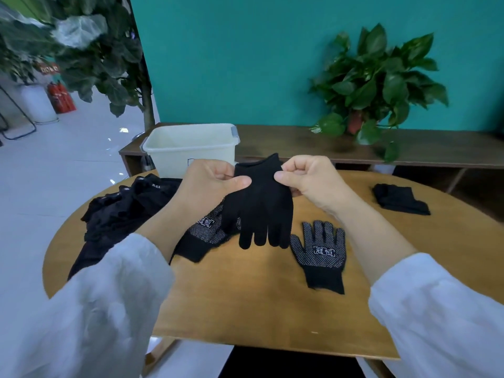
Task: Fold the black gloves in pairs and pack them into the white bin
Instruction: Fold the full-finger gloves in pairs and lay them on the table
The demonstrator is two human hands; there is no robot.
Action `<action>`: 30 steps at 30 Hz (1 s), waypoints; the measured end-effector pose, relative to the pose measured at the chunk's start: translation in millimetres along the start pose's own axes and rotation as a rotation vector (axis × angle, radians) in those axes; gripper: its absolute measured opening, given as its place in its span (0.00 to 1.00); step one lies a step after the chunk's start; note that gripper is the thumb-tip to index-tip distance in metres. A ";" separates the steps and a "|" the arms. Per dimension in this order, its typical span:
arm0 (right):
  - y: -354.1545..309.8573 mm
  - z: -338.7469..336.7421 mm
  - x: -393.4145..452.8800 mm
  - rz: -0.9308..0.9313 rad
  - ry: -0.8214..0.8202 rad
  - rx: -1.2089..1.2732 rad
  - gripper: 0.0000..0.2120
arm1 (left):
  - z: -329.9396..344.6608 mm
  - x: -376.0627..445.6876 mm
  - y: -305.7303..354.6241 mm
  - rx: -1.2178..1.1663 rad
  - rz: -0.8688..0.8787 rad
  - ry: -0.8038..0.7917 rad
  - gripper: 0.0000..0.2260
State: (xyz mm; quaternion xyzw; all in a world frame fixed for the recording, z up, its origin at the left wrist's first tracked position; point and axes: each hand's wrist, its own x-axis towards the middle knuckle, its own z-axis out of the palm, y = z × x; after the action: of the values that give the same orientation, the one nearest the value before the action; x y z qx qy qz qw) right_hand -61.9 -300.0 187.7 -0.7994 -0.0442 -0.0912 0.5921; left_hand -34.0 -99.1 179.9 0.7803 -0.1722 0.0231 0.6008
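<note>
Head view gives me the round wooden table (245, 301) first, the white bin (191, 148) at its far edge, a heap of black gloves (122, 211) on the left. My left hand (207, 184) and right hand (305, 178) each pinch a cuff corner of one glove (259, 208) held above the table, long axis vertical, fingers hanging toward me. It looks light and limp; I judge the cuff the surest hold. A dotted glove (320, 255) lies flat on the table, fingers pointing away.

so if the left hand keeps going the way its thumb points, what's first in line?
The left hand thumb points toward the right hand, across the held glove cuff. It likely meets the right thumb first, though depth is unclear.
</note>
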 end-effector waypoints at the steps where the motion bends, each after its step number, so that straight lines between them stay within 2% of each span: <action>1: 0.8 -1.7 -2.1 0.000 0.006 -0.001 0.08 | 2.6 -0.3 0.7 -0.003 -0.003 -0.005 0.18; 7: 6.5 -6.2 -9.4 -0.004 0.046 0.036 0.09 | 12.1 -0.1 0.2 0.022 -0.002 0.016 0.18; 18: 21.7 -18.9 -12.2 0.017 0.079 0.071 0.09 | 31.1 2.5 2.4 0.021 0.007 -0.005 0.07; 25: 42.3 -66.7 -19.7 0.011 0.040 0.085 0.18 | 80.3 11.6 4.5 0.050 0.038 -0.128 0.24; 30: 72.1 -121.6 -18.6 0.069 0.109 0.019 0.19 | 143.2 34.4 -0.4 0.048 0.047 -0.167 0.23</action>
State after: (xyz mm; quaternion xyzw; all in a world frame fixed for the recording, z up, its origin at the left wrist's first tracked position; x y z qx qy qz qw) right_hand -78.6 -436.7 150.6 -0.7888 0.0150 -0.1138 0.6039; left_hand -26.0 -242.7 148.2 0.7893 -0.2393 -0.0237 0.5650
